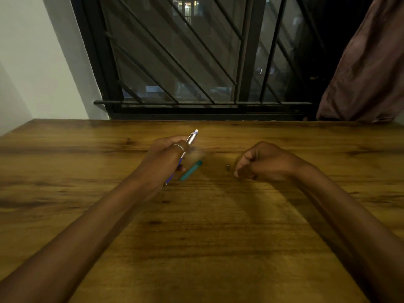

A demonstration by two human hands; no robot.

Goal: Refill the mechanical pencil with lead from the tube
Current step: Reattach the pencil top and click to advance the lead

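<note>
One view only: a wide-angle camera worn on the person's head, above the near edge of the desk [196,237]. It faces forward and down across the desk toward the barred window [185,62] and the wall [32,62] behind it. Both forearms enter from the bottom corners; the left hand [162,159] and right hand [260,161] sit mid-frame, at arm's reach. Straight lines bow near the frame edges.

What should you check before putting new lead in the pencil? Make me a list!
1. Mechanical pencil held by the left hand: ok.
2. Pencil's eraser end up and showing: ok.
3. Teal lead tube within reach on the table: ok.
4. Small dark cap safe on the table beside the right hand: ok.
5. Lead tube open: cannot tell.
6. Right hand free to grab the tube: cannot tell, it is curled shut.
</note>
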